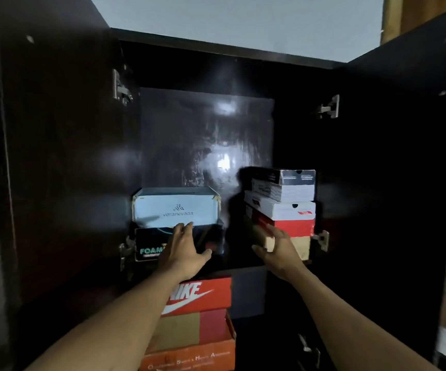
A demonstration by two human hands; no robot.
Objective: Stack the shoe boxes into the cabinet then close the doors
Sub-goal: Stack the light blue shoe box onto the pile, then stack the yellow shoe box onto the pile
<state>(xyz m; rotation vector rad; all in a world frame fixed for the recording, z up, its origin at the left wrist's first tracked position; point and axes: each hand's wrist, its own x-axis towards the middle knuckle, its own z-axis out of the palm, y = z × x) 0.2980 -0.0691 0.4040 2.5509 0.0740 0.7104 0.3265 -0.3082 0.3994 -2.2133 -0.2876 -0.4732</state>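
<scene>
Inside the dark cabinet (205, 135) a pale blue box (175, 207) sits on a black box (146, 245) at the left. At the right stands a stack: a black-and-white box (283, 183), a white box (283, 208), a red box (294, 226) and a tan box (300, 246) at the bottom. My left hand (183, 250) lies open against the front of the black box, fingertips touching the blue box's lower edge. My right hand (278, 249) holds the left front corner of the tan box, thumb below it.
Both cabinet doors stand wide open, the left door (55, 156) and the right door (403, 156). Below the shelf, near me, a red Nike box (203, 295) tops an orange box (189, 344). Metal hinges (121, 88) line both door sides.
</scene>
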